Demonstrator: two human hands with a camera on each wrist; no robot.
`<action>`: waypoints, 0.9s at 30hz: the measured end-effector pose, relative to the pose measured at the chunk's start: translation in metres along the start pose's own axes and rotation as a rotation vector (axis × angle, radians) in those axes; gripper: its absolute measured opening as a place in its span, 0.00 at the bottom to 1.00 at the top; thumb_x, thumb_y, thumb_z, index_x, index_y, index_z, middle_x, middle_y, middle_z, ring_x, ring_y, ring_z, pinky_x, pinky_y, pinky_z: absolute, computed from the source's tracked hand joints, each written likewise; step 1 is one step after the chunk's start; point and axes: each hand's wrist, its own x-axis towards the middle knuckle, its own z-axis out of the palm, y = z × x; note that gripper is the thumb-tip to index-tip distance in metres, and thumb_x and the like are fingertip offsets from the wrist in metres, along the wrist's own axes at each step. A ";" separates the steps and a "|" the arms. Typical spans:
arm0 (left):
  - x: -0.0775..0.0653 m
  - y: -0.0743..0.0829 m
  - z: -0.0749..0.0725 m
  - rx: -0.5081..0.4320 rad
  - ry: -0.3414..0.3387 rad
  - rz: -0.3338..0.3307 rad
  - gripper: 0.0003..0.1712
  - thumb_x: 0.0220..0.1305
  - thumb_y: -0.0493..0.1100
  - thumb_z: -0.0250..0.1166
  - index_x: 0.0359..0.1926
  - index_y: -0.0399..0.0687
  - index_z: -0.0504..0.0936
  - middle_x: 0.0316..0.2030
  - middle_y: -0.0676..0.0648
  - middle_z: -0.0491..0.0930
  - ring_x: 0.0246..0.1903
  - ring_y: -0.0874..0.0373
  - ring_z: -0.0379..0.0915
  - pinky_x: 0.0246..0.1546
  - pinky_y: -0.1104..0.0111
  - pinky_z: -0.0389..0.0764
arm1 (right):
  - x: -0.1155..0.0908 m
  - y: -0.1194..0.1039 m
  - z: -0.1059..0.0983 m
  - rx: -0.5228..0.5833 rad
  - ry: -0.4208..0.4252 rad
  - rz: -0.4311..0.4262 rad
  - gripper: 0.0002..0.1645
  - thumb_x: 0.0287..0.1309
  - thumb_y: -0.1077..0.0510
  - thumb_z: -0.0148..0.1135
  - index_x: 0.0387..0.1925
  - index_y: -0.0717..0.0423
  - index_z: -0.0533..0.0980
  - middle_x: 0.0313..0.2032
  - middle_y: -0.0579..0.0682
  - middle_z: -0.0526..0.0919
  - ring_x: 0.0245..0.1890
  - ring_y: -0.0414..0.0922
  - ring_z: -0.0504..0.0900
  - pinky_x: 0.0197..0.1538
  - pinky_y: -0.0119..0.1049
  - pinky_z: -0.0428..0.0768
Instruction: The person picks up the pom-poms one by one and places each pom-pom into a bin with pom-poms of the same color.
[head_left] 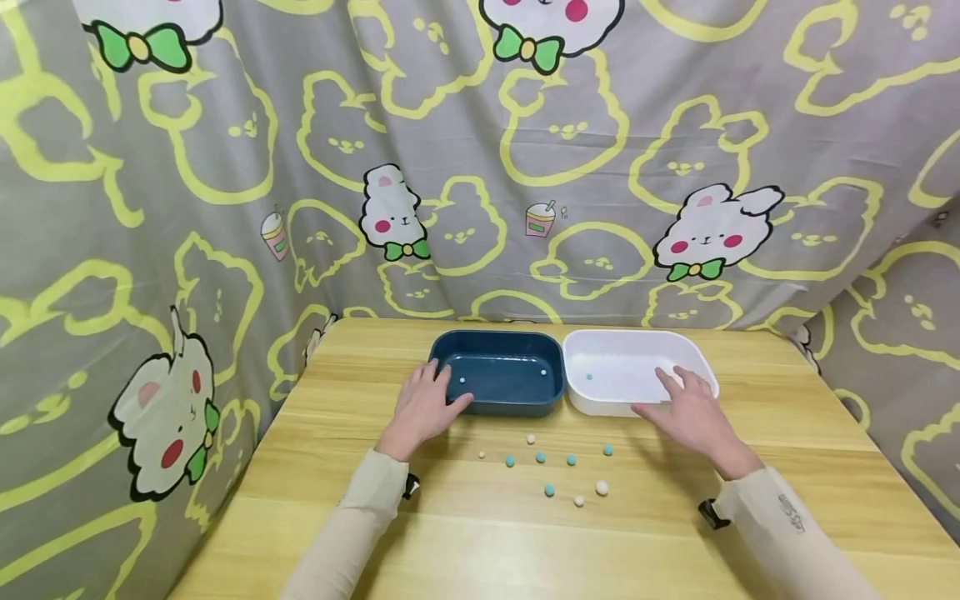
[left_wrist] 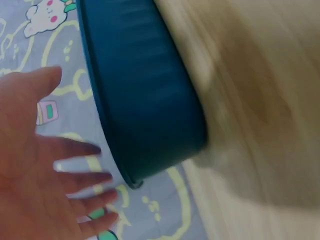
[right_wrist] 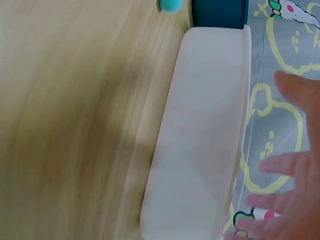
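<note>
My left hand (head_left: 424, 407) is at the left end of a dark blue rectangular tub (head_left: 495, 404), fingers spread. In the left wrist view the fingers (left_wrist: 82, 182) look straight and hold nothing. Two small pale balls lie inside that tub. Over the front right part of a white tub (head_left: 615, 408) is my right hand (head_left: 690, 412), its fingers (right_wrist: 280, 162) extended with nothing between them. A small blue ball (head_left: 589, 377) lies in the white tub. Whether either hand touches a rim, I cannot tell.
Several small balls lie on the wooden table (head_left: 480, 533) in front of the tubs, some blue (head_left: 549, 490), some white (head_left: 602, 488). The tubs stand side by side, ends together. A patterned grey curtain (head_left: 465, 150) hangs behind and at both sides.
</note>
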 end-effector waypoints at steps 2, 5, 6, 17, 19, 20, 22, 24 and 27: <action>0.000 -0.005 0.001 -0.010 0.010 0.067 0.38 0.65 0.64 0.54 0.64 0.40 0.68 0.65 0.37 0.62 0.65 0.42 0.54 0.63 0.50 0.56 | -0.002 0.000 0.002 0.055 0.042 -0.050 0.45 0.57 0.38 0.61 0.60 0.71 0.67 0.57 0.75 0.63 0.55 0.72 0.60 0.53 0.65 0.62; -0.001 -0.013 0.004 -0.020 0.029 0.180 0.30 0.65 0.58 0.58 0.58 0.41 0.75 0.58 0.41 0.70 0.60 0.45 0.63 0.60 0.53 0.62 | -0.005 0.000 0.005 0.107 0.079 -0.105 0.35 0.56 0.46 0.66 0.55 0.68 0.72 0.50 0.68 0.70 0.48 0.64 0.69 0.47 0.59 0.70; -0.001 -0.015 0.005 -0.024 0.035 0.216 0.27 0.65 0.56 0.59 0.56 0.41 0.77 0.56 0.42 0.73 0.58 0.46 0.65 0.59 0.53 0.63 | -0.007 0.000 0.006 0.118 0.081 -0.120 0.32 0.55 0.48 0.66 0.54 0.67 0.74 0.48 0.65 0.72 0.46 0.61 0.72 0.44 0.56 0.72; 0.005 -0.037 0.019 -0.091 0.079 0.445 0.10 0.67 0.45 0.60 0.45 0.48 0.83 0.43 0.51 0.81 0.47 0.54 0.74 0.53 0.57 0.68 | -0.024 -0.006 0.015 0.287 -0.127 -0.337 0.13 0.51 0.64 0.68 0.40 0.62 0.78 0.25 0.36 0.75 0.23 0.31 0.71 0.26 0.29 0.73; 0.007 -0.040 0.021 -0.119 0.073 0.452 0.10 0.67 0.44 0.60 0.45 0.48 0.83 0.43 0.51 0.81 0.47 0.55 0.75 0.54 0.58 0.67 | -0.027 -0.008 0.018 0.340 -0.188 -0.363 0.12 0.51 0.64 0.68 0.39 0.62 0.78 0.25 0.36 0.75 0.24 0.31 0.72 0.26 0.29 0.74; 0.008 -0.040 0.021 -0.136 0.069 0.454 0.10 0.67 0.43 0.60 0.46 0.48 0.83 0.44 0.51 0.82 0.47 0.55 0.75 0.54 0.58 0.67 | -0.028 -0.008 0.019 0.367 -0.222 -0.376 0.12 0.52 0.64 0.68 0.39 0.62 0.78 0.26 0.37 0.76 0.24 0.32 0.73 0.27 0.30 0.74; 0.010 -0.042 0.022 -0.172 0.060 0.452 0.10 0.67 0.43 0.60 0.46 0.48 0.83 0.44 0.52 0.82 0.47 0.56 0.75 0.55 0.58 0.66 | -0.030 -0.010 0.022 0.424 -0.311 -0.363 0.14 0.53 0.61 0.68 0.41 0.62 0.77 0.27 0.38 0.76 0.25 0.33 0.74 0.28 0.30 0.75; 0.012 -0.043 0.023 -0.205 0.055 0.452 0.10 0.67 0.43 0.60 0.46 0.47 0.83 0.45 0.52 0.82 0.47 0.56 0.75 0.56 0.58 0.66 | -0.032 -0.013 0.025 0.475 -0.390 -0.354 0.15 0.54 0.61 0.67 0.42 0.63 0.77 0.28 0.40 0.77 0.27 0.34 0.75 0.29 0.31 0.76; 0.013 -0.044 0.025 -0.223 0.045 0.458 0.10 0.67 0.42 0.60 0.46 0.47 0.83 0.45 0.52 0.82 0.47 0.56 0.75 0.55 0.58 0.65 | -0.036 -0.016 0.031 0.541 -0.489 -0.347 0.16 0.55 0.59 0.67 0.44 0.61 0.76 0.30 0.44 0.77 0.29 0.35 0.75 0.31 0.31 0.76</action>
